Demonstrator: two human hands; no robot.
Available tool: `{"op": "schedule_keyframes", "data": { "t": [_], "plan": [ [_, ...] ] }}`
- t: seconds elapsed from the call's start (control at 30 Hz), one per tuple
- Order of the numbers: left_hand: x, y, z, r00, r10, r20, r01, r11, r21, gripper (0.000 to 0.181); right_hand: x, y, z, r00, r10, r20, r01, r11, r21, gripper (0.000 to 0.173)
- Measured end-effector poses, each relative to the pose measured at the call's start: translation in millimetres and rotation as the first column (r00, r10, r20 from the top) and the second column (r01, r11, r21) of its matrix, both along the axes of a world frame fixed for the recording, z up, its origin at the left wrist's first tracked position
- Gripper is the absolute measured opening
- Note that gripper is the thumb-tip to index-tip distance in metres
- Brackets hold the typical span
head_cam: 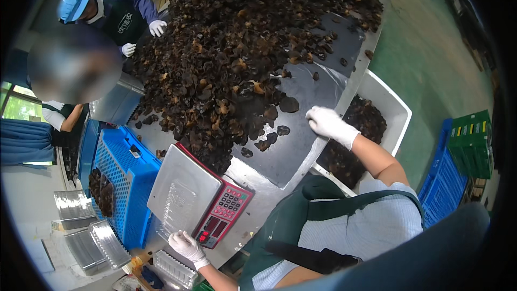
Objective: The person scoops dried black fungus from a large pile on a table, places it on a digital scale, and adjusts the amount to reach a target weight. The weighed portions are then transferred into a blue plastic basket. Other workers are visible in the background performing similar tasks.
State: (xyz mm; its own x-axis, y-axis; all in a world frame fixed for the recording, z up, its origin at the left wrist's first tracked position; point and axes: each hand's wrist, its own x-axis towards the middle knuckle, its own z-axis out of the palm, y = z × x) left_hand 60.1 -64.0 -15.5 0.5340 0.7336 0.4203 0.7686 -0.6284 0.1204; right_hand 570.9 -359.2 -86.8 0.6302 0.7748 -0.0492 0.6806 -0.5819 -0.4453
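Observation:
A clear plastic tray (pixel 180 204) rests on the steel pan of a red digital scale (pixel 229 206). My left hand (pixel 188 247), in a white glove, pinches the tray's near end. My white-gloved right hand (pixel 329 123) hovers by the raised metal edge of the work table (pixel 347 93), its fingers bent; whether they hold anything is hidden. Left of it a large heap of dark wood ear mushrooms (pixel 226 56) spreads over the table, with a few loose pieces near the hand. Below my right forearm, a white plastic tub (pixel 398 115) holds more of the mushrooms.
A blue perforated crate (pixel 139 194) stands left of the scale, with a filled clear pack (pixel 101 192) on it. Stacked clear trays (pixel 109 244) lie beyond. A gloved co-worker (pixel 125 16) reaches into the heap; another person (pixel 60 117) stands at left. Green boxes (pixel 470 145) sit at right.

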Motion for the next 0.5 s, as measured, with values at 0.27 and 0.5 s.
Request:
{"op": "schedule_keyframes", "data": {
  "t": [0.27,0.5],
  "plan": [
    [184.9,-77.1,15.9,0.894,-0.398,0.207,0.440,0.866,-0.236,0.037,43.0,89.3,9.9,0.999,0.029,-0.031,-0.010,0.869,0.494,0.021],
    [305.2,-78.7,-66.5,0.822,-0.533,0.201,0.568,0.742,-0.356,0.065,32.1,112.0,-26.8,0.944,0.322,0.071,-0.330,0.929,0.169,0.048]
  ]
}}
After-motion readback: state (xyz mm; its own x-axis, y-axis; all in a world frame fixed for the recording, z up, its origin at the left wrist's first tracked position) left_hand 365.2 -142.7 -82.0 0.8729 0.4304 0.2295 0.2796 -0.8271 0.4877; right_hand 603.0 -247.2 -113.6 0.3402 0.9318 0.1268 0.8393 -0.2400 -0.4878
